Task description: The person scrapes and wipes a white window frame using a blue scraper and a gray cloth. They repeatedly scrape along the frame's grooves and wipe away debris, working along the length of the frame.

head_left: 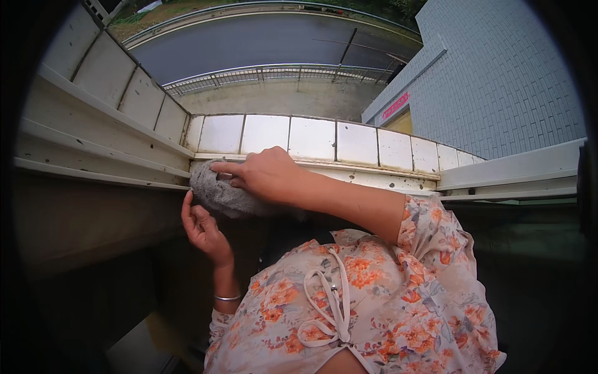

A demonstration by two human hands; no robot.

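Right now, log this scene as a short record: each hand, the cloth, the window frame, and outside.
Right hand: holding the gray cloth
Left hand: nothing visibly held, close to the cloth; silver bracelet on wrist
Cloth: bunched at the window frame's left corner
Window frame: white, dark-spotted
Outside: white tiles, railing, road

The grey cloth (pixel 210 192) is fuzzy and bunched into a thick, rumpled wad, partly hidden under my right grip (pixel 269 178). It lies against the left corner of the white window frame (pixel 374 181), its lower folds drooping toward me.
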